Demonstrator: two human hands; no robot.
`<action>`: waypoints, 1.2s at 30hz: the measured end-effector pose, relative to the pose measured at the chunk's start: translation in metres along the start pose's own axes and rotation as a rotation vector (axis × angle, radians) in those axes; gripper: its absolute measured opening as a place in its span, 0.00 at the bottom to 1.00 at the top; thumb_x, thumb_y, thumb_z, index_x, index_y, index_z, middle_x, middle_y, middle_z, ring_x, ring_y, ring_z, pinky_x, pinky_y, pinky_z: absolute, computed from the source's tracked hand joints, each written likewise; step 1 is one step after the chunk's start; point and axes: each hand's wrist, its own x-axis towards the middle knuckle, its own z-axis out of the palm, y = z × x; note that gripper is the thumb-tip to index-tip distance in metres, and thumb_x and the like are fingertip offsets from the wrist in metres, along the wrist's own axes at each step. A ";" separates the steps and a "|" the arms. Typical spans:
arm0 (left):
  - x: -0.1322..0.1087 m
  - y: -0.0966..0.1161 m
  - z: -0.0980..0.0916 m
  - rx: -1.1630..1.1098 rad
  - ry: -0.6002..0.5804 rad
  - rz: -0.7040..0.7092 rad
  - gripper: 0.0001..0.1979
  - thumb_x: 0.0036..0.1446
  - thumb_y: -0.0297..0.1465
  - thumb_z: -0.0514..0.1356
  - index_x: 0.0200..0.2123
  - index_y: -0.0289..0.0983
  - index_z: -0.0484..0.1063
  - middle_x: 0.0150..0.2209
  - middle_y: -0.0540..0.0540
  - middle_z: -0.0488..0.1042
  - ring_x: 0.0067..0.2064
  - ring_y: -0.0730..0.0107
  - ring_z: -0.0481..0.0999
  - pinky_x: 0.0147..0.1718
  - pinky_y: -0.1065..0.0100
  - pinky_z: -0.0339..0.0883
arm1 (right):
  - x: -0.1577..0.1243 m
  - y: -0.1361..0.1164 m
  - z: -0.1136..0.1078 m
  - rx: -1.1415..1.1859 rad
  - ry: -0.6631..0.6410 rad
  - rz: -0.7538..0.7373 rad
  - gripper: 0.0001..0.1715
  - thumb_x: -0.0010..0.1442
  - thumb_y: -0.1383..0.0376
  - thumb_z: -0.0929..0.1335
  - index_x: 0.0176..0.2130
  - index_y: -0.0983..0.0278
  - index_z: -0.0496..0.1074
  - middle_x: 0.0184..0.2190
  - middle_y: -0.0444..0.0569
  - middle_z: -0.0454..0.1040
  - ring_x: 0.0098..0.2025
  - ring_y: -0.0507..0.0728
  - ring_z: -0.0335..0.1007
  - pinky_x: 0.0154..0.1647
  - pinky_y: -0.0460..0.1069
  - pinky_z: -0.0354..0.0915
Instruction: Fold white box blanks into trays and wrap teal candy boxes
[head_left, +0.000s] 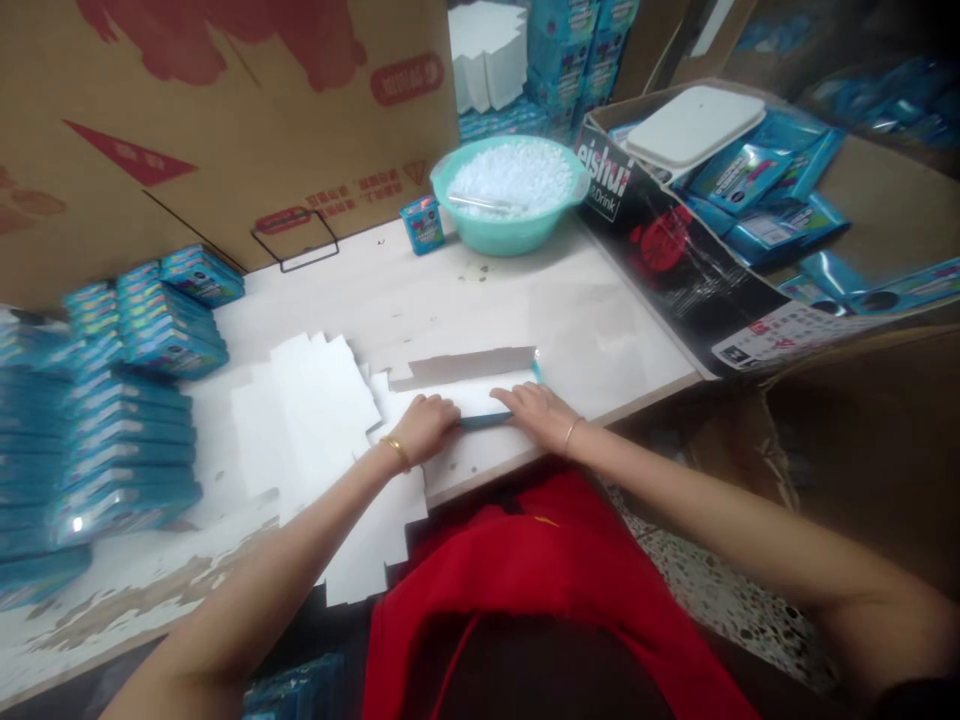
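A flat white carton blank [480, 392] with a blue printed edge lies near the table's front edge. My left hand [427, 425] presses on its left part with the fingers curled down. My right hand [538, 412] lies on its right part, fingers stretched flat along the fold. A pile of unfolded white blanks [315, 420] lies just left of my left hand and hangs over the table's edge.
Stacks of blue packets [127, 400] fill the left of the white table [450, 290]. A teal bowl [510, 195] of white pellets and a small blue box [422, 224] stand at the back. A dark open carton [697, 260] of blue packs is at right, brown cardboard [225, 130] behind.
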 end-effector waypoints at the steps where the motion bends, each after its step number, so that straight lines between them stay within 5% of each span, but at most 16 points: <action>1: -0.001 0.003 0.000 0.010 0.010 -0.010 0.12 0.62 0.32 0.49 0.30 0.35 0.67 0.34 0.43 0.71 0.37 0.62 0.67 0.34 0.62 0.54 | 0.000 0.001 -0.001 0.005 -0.007 0.002 0.21 0.63 0.66 0.64 0.55 0.65 0.59 0.35 0.51 0.70 0.37 0.59 0.64 0.35 0.50 0.55; 11: -0.011 0.013 0.005 -0.010 0.058 -0.095 0.11 0.62 0.32 0.49 0.34 0.34 0.69 0.34 0.42 0.71 0.38 0.61 0.68 0.38 0.61 0.58 | 0.001 0.003 0.004 0.007 0.053 -0.076 0.16 0.62 0.76 0.61 0.49 0.66 0.65 0.30 0.50 0.70 0.34 0.58 0.63 0.35 0.51 0.57; 17: 0.002 0.041 0.002 -0.067 0.065 -0.207 0.10 0.60 0.29 0.50 0.34 0.32 0.70 0.36 0.37 0.73 0.40 0.55 0.71 0.40 0.57 0.60 | -0.010 0.011 0.004 0.017 0.234 -0.039 0.19 0.66 0.68 0.58 0.55 0.68 0.62 0.43 0.57 0.69 0.48 0.63 0.61 0.51 0.58 0.56; 20: 0.015 0.064 0.006 -0.147 0.071 -0.319 0.09 0.59 0.27 0.51 0.34 0.30 0.70 0.36 0.32 0.73 0.39 0.52 0.73 0.39 0.55 0.62 | -0.018 0.007 0.005 0.098 0.317 -0.019 0.23 0.65 0.66 0.60 0.58 0.67 0.59 0.50 0.59 0.66 0.52 0.66 0.58 0.53 0.62 0.55; 23: 0.022 0.076 0.009 -0.292 0.080 -0.381 0.10 0.59 0.31 0.52 0.32 0.32 0.69 0.34 0.35 0.75 0.37 0.54 0.75 0.36 0.58 0.64 | -0.026 -0.007 0.010 0.174 0.291 -0.047 0.27 0.63 0.70 0.60 0.60 0.67 0.56 0.50 0.59 0.67 0.47 0.65 0.62 0.44 0.59 0.62; 26: 0.017 0.075 0.010 -0.478 0.097 -0.382 0.11 0.58 0.36 0.55 0.39 0.34 0.67 0.31 0.43 0.75 0.32 0.63 0.76 0.30 0.66 0.66 | -0.030 -0.024 0.014 0.229 0.264 -0.083 0.35 0.58 0.73 0.60 0.63 0.68 0.49 0.52 0.61 0.64 0.47 0.63 0.64 0.43 0.56 0.66; 31: -0.002 0.061 0.005 -0.685 0.120 -0.322 0.20 0.56 0.30 0.56 0.52 0.34 0.58 0.35 0.45 0.76 0.33 0.71 0.77 0.31 0.71 0.69 | -0.031 -0.041 0.013 0.514 0.246 -0.210 0.46 0.56 0.72 0.62 0.66 0.68 0.33 0.54 0.61 0.61 0.52 0.63 0.60 0.49 0.58 0.65; 34: -0.017 0.047 -0.010 -0.640 0.153 -0.240 0.19 0.58 0.26 0.53 0.53 0.34 0.60 0.43 0.42 0.75 0.39 0.69 0.77 0.38 0.67 0.71 | -0.031 -0.040 0.015 0.464 0.257 -0.222 0.38 0.60 0.58 0.65 0.62 0.71 0.49 0.45 0.59 0.65 0.45 0.63 0.62 0.45 0.58 0.66; 36: -0.028 0.036 -0.022 -0.396 0.210 -0.110 0.18 0.58 0.22 0.49 0.52 0.35 0.64 0.47 0.40 0.73 0.48 0.63 0.74 0.48 0.59 0.67 | -0.031 -0.035 0.018 0.396 0.249 -0.246 0.31 0.59 0.48 0.65 0.50 0.70 0.65 0.39 0.57 0.66 0.39 0.61 0.61 0.40 0.56 0.65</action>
